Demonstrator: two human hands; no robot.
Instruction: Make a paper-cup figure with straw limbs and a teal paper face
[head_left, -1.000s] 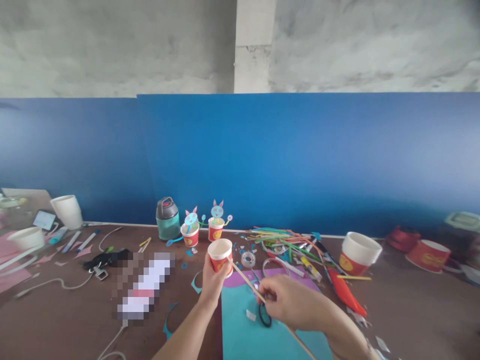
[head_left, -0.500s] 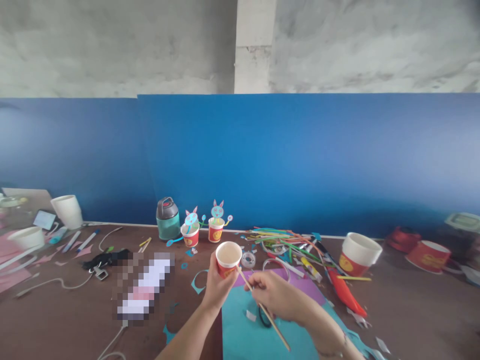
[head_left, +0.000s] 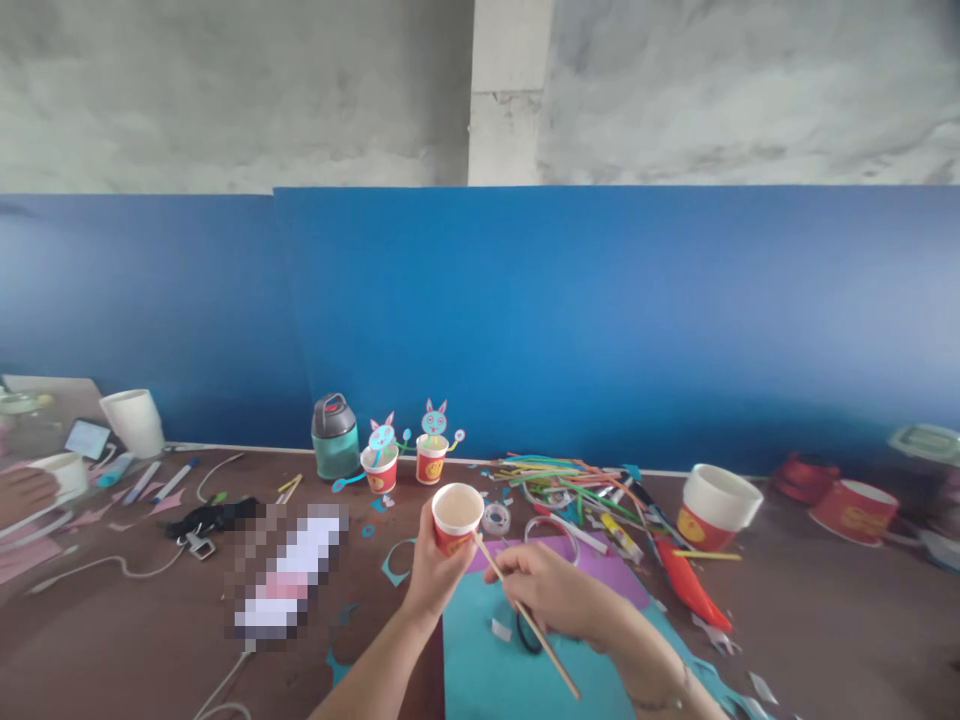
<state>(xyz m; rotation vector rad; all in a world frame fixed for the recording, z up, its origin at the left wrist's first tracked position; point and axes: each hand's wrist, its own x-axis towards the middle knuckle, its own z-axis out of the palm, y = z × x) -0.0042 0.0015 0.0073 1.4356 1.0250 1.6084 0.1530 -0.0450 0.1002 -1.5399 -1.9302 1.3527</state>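
Observation:
A red and white paper cup (head_left: 458,509) is gripped in my left hand (head_left: 435,575), its open mouth tipped toward me. My right hand (head_left: 551,590) is closed around a thin wooden stick (head_left: 551,655). The stick's upper end meets the cup's side near the rim, and its lower end points down toward me. Below my right hand lies a teal paper sheet (head_left: 480,680), with a black ring-shaped handle (head_left: 529,634) partly hidden by the hand. Beyond the cup stand two paper cups (head_left: 381,473) with cut-out rabbit figures in them.
A tape roll (head_left: 496,518), a heap of colored pipe cleaners (head_left: 555,485) and a glue stick (head_left: 621,536) lie behind my right hand. Stacked cups (head_left: 716,510) stand to the right, a teal bottle (head_left: 335,440) at back left. Another person's hand (head_left: 26,495) is at the far left.
My hands, the cup and the stick hold nearly the same position. At the far left, another person's hand has come into view at a white cup.

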